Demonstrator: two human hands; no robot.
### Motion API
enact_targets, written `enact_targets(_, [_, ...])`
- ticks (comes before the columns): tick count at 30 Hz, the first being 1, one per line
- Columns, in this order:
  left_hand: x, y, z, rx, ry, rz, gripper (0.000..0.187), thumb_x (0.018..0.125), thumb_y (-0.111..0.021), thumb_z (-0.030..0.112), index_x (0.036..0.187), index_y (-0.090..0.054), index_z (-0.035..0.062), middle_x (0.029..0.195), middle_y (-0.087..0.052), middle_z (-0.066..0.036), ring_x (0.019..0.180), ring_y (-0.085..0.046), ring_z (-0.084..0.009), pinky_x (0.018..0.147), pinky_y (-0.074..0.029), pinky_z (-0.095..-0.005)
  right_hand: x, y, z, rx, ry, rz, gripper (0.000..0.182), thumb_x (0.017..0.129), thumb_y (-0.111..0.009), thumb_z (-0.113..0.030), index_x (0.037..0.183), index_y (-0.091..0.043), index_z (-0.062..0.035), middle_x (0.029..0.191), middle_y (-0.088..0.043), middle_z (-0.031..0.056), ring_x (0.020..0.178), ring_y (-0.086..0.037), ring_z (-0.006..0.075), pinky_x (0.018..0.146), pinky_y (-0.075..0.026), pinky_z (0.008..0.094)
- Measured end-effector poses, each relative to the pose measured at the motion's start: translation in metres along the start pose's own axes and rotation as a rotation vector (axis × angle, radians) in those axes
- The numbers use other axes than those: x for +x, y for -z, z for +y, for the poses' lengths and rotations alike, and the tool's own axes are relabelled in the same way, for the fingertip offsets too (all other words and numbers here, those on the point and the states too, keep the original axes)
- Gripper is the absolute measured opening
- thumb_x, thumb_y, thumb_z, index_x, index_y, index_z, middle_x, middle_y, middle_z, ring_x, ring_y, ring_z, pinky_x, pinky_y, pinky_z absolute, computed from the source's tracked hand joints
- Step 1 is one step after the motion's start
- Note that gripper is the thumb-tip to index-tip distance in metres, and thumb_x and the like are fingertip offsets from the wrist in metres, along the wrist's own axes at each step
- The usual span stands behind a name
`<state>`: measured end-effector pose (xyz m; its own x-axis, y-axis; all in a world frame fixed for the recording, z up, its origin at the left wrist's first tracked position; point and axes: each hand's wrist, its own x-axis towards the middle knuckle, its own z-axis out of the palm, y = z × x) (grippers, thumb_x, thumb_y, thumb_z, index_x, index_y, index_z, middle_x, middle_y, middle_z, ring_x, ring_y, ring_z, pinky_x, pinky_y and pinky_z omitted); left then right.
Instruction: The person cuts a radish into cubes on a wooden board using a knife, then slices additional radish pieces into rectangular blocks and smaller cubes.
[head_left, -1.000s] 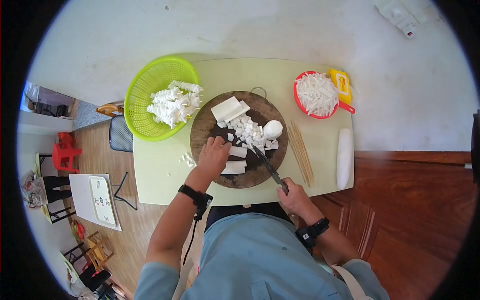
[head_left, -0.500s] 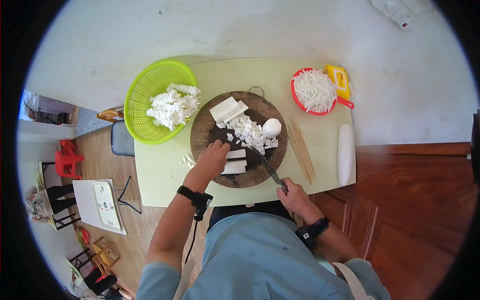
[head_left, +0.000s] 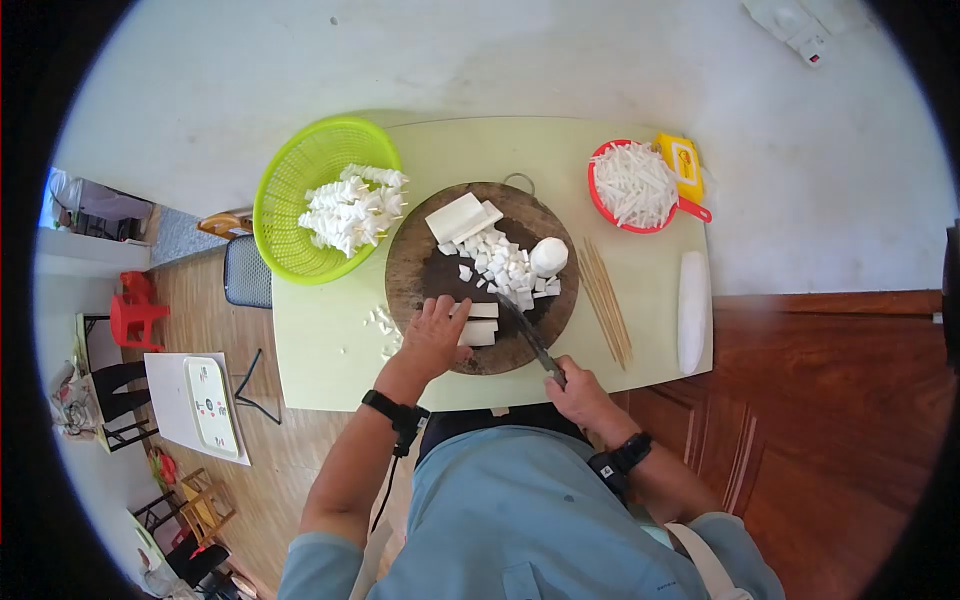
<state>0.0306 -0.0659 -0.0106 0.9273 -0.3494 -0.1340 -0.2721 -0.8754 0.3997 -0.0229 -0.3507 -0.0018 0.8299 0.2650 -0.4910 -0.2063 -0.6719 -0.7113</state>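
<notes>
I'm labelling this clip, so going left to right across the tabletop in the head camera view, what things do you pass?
Green basket holding white pieces, round wooden cutting board, bundle of wooden skewers, red strainer of white strips, long white peeled root.

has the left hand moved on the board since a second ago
Yes. The left hand has slid toward the person, from mid-board to the near edge of the board, over the white strips.

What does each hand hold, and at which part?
The right hand holds the knife by its handle. The left hand presses on the white strips, at their left end.
</notes>
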Motion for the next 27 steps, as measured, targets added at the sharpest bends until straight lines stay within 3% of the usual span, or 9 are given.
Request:
enact_targets(2, [-0.002,-0.008,-0.002,0.034,0.013,-0.071,0.062,0.074,-0.081,0.025,0.128,-0.055,0.0081,0.112,-0.052,-0.013,0.108,-0.052,-0.034,0.09,-0.047,-0.0466,0.002,-0.005,-0.003,0.013,-0.017,-0.025,0.034,0.092,-0.06,-0.023,0.116,-0.054,0.0009,0.077,-0.066,0.0243,0.074,-0.066,0.0442,0.07,-0.052,0.0502])
enact_targets(8, [-0.011,-0.02,0.008,-0.012,0.137,0.0,0.062,0.073,-0.082,0.024,0.127,-0.056,0.0082,0.113,-0.053,-0.015,0.106,-0.052,-0.0349,0.09,-0.047,-0.0455,0.004,-0.007,-0.015,0.032,0.008,-0.096,0.037,0.093,-0.057,-0.023,0.119,-0.051,0.0026,0.084,-0.066,0.0279,0.08,-0.066,0.0463,0.073,-0.051,0.0515])
enact_targets(10, [-0.014,-0.025,0.01,0.006,0.103,0.11,0.057,0.076,-0.08,0.026,0.124,-0.058,0.0044,0.114,-0.053,-0.014,0.105,-0.052,-0.0337,0.087,-0.048,-0.0443,0.004,-0.008,-0.017,0.044,-0.01,-0.086,0.038,0.094,-0.056,-0.024,0.119,-0.05,0.0031,0.085,-0.066,0.029,0.083,-0.066,0.0474,0.075,-0.051,0.052])
enact_targets(16, [-0.019,-0.04,0.017,-0.017,0.18,0.15,0.054,0.079,-0.078,0.021,0.123,-0.056,-0.002,0.117,-0.052,-0.016,0.105,-0.05,-0.0364,0.093,-0.045,-0.0438,0.01,-0.01,-0.019,0.027,0.045,-0.121,0.038,0.094,-0.056,-0.024,0.118,-0.046,0.0026,0.084,-0.064,0.0322,0.083,-0.064,0.0505,0.075,-0.05,0.0553])
enact_targets(23, [-0.022,-0.048,0.025,-0.084,0.273,0.208,0.057,0.079,-0.078,0.02,0.126,-0.055,-0.0011,0.119,-0.051,-0.019,0.107,-0.049,-0.0381,0.094,-0.044,-0.045,0.007,-0.013,-0.028,-0.023,0.053,-0.175,0.035,0.093,-0.057,-0.024,0.113,-0.046,0.0023,0.084,-0.064,0.031,0.081,-0.064,0.0499,0.073,-0.05,0.0548])
enact_targets(27, [-0.026,-0.05,0.03,-0.067,0.295,0.297,0.06,0.08,-0.078,0.02,0.131,-0.052,0.0,0.118,-0.049,-0.023,0.107,-0.05,-0.0402,0.092,-0.045,-0.0468,0.009,-0.009,-0.024,0.034,0.071,-0.091,0.034,0.093,-0.058,-0.024,0.112,-0.047,0.0024,0.083,-0.065,0.0293,0.08,-0.064,0.0486,0.071,-0.05,0.0529])
